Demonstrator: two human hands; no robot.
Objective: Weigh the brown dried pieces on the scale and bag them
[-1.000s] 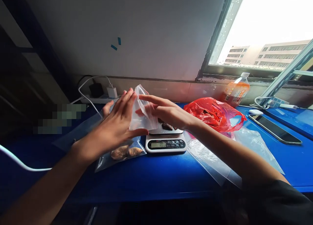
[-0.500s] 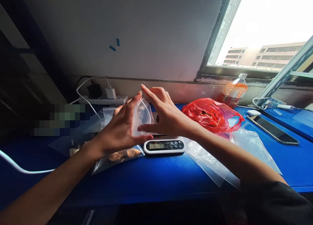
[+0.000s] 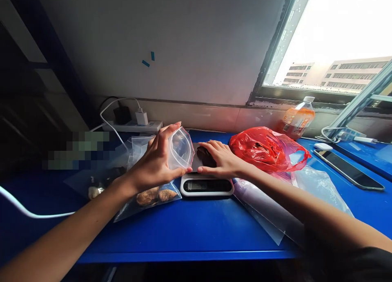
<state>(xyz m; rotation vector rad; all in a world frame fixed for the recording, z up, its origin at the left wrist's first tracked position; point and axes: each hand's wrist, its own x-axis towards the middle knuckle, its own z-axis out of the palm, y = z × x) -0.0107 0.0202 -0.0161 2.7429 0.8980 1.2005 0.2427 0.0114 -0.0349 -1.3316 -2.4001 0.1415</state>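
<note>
My left hand pinches the rim of a clear zip bag, holding its mouth wide toward the right. Just to the right, my right hand curves over a dark brown piece on the platform of a kitchen scale. Its thumb lies on the near side of the piece and its fingers on the far side, partly covering it. The scale's display is dark and unreadable. Beneath my left hand lies a clear bag with brown lumps in it.
A red plastic bag with dark contents sits right of the scale. Flat clear bags lie in front of it. Further right are a phone and an orange drink bottle. A power strip with chargers stands at the back left.
My right hand has left the zip bag's mouth and come down onto the dark brown piece on the scale. The display showed 98 and has gone dark. My left hand keeps the bag.
</note>
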